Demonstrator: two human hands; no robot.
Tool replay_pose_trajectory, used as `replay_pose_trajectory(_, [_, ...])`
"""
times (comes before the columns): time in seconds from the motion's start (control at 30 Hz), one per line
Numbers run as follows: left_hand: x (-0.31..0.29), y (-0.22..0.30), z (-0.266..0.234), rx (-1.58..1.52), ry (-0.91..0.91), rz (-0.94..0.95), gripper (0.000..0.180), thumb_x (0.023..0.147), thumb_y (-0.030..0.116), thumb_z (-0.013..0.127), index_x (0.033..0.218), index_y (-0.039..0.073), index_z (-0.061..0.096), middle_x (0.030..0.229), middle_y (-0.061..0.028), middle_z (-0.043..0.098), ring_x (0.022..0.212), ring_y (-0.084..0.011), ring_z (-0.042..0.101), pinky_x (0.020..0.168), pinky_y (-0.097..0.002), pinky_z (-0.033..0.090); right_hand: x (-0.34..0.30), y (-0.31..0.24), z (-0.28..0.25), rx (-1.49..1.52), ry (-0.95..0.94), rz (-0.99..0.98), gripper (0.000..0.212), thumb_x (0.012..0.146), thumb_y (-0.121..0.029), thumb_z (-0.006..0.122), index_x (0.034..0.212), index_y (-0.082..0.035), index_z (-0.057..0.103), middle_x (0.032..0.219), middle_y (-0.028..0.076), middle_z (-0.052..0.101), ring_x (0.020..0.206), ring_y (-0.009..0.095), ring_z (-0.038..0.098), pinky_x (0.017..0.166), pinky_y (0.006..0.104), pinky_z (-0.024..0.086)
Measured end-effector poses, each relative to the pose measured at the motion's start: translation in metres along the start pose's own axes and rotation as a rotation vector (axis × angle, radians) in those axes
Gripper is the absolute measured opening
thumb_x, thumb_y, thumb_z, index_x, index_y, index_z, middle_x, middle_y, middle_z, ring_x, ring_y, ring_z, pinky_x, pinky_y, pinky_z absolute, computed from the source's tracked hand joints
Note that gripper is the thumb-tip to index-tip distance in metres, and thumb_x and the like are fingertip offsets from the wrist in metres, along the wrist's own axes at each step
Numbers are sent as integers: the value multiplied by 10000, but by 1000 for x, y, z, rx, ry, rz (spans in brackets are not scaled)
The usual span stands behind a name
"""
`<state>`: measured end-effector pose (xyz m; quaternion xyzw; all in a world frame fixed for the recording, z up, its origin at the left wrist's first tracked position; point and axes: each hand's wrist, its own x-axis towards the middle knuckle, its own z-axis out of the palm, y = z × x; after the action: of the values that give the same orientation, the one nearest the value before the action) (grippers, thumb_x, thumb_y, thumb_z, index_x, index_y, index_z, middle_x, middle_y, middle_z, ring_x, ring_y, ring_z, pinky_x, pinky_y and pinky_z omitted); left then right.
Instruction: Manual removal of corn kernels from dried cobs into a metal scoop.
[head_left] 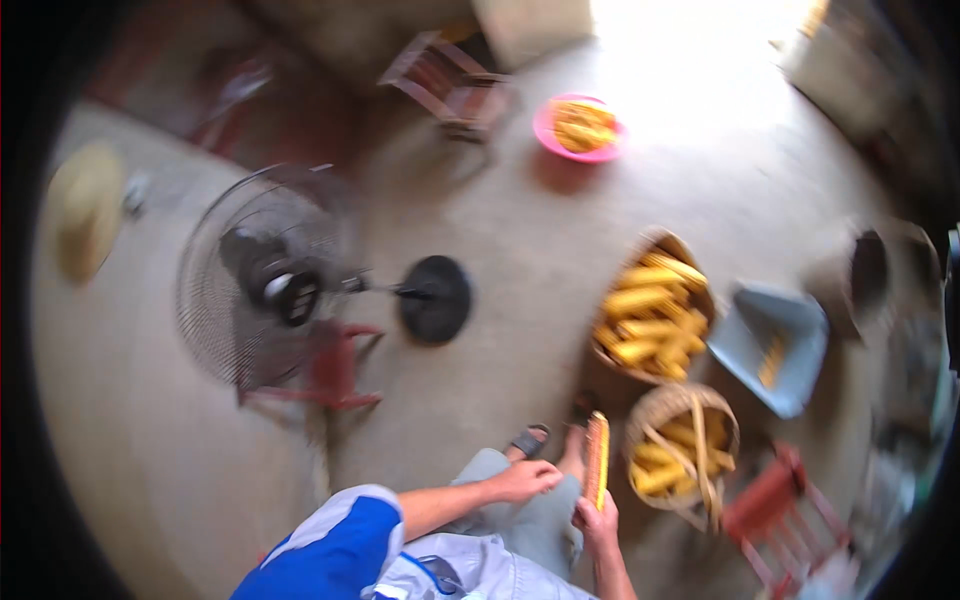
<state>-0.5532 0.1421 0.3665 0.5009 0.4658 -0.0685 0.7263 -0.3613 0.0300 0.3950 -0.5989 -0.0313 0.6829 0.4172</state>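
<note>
My right hand (597,518) is closed around the lower end of a corn cob (597,460), which points up and away from me. One side of the cob is yellow with kernels; the other looks reddish-brown and bare. Left of it, over my grey-trousered leg, my left hand (525,482) has its fingers curled in, apart from the cob. Whether it holds anything is hidden. Just right of the cob stands a handled wicker basket (640,430) with yellow corn cobs (655,470) in it. A larger basket (662,242) heaped with corn cobs (650,310) sits beyond it.
A blue-grey plastic tub (740,320) with a little yellow inside is beside the larger basket. Farther off sits a pink basin (543,130) of yellow pieces. A standing fan (290,290) is at left; red chairs (335,370) and a red stool (765,495) flank me.
</note>
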Motion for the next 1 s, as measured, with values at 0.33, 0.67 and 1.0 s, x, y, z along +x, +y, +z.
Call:
replay_pose_trajectory(0.33, [-36,46,55,-305,-231,-21,377,964,227,654,1237,-11,549,1113,-48,637,1002,-121,601,879,-284,504,-100,43,44,387,-11,-167,337,923,-144,617,1211,-21,490,817,13,519,625,86,474,560,238,413])
replay_pose_trajectory(0.67, [-14,102,149,-72,-452,15,381,912,196,712,1216,22,561,1090,-32,636,984,-115,611,887,-286,507,-140,45,-41,291,72,-395,325,935,-146,611,1208,-26,484,886,2,521,713,76,488,638,235,435])
replay_pose_trajectory(1.0, [53,123,347,-137,-83,77,276,994,240,533,1176,32,532,983,-63,633,869,-157,636,811,-321,531,-171,35,-284,-99,-196,-304,520,928,-189,696,1337,25,455,1100,66,610,969,120,596,883,280,496])
